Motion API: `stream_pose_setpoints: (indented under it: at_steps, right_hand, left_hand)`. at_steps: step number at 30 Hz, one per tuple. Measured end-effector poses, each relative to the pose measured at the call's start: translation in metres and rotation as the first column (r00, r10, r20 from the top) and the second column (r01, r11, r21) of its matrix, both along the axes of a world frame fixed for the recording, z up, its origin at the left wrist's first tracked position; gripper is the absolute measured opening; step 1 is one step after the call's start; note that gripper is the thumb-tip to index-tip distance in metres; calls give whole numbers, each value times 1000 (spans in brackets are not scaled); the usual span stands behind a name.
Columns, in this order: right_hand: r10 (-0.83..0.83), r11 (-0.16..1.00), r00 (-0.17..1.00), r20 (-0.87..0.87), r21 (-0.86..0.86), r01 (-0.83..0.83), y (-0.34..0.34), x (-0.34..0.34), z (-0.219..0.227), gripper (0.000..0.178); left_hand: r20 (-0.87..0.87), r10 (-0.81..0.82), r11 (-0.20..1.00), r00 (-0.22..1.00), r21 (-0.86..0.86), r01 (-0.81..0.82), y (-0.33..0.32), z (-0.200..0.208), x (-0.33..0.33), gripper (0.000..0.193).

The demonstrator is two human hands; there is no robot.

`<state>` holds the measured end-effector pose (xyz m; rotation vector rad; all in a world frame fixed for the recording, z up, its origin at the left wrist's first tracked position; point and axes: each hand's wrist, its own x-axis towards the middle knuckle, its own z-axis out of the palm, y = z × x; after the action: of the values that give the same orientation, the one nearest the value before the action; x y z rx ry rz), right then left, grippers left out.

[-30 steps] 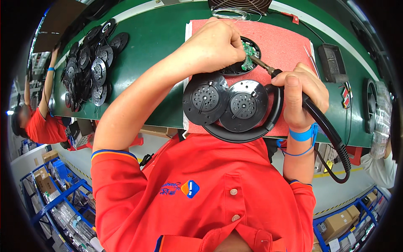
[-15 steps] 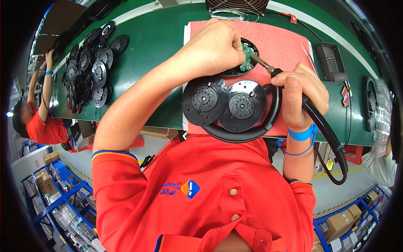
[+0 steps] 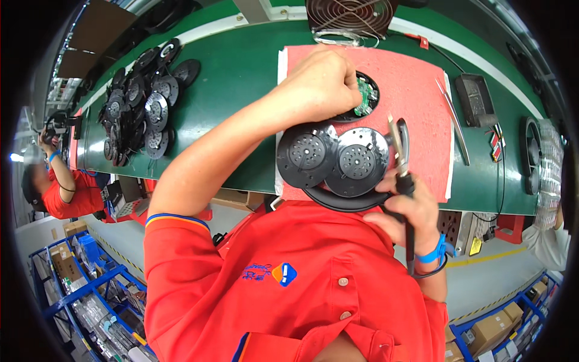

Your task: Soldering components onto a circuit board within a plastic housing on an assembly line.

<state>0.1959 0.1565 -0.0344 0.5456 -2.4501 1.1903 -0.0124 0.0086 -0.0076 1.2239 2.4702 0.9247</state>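
Note:
My left hand (image 3: 322, 87) is closed in a pinch at the left side of a green circuit board (image 3: 365, 98). Whatever lies between its fingertips is hidden. The board sits inside a round black ear cup (image 3: 376, 90) on a pink mat (image 3: 422, 90). Lower right, my right hand (image 3: 416, 208) is closed on a soldering iron (image 3: 404, 183), its metal tip pointing up and away from the board. Two black discs with perforated centres, a left one (image 3: 292, 163) and a right one (image 3: 377, 145), lie beside a curved black headband (image 3: 338, 202).
Many similar black discs (image 3: 157, 111) are heaped on the green bench (image 3: 229, 90) at left. A fan grille (image 3: 350, 15) stands behind the mat. Tweezers (image 3: 455, 123), a dark tray (image 3: 476, 99) and another headband (image 3: 531, 154) are at right. A co-worker (image 3: 66, 187) is at far left.
My right hand has drawn the soldering iron back from the circuit board toward my body, and the iron now stands more upright. My left hand stays at the board. The view has shifted slightly.

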Motion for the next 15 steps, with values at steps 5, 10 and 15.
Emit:
stream_pose_setpoints:
  at_steps: [5, 10, 15]
  right_hand:
    - [49, 998, 997, -54, 40, -47, 5, 7, -6, 36]
    - [-18, 998, 995, 95, 56, 13, 38, 22, 25, 37]
    - [-336, 937, 931, -144, 49, 345, 101, -4, 49, 37]
  left_hand:
    - [64, -90, 996, 994, 29, 88, -21, 15, -12, 16]
    - [-61, 306, 918, 950, -246, -311, -101, 61, -88, 23]
    - [-372, 308, 948, 876, 41, -316, -129, 24, -206, 26]
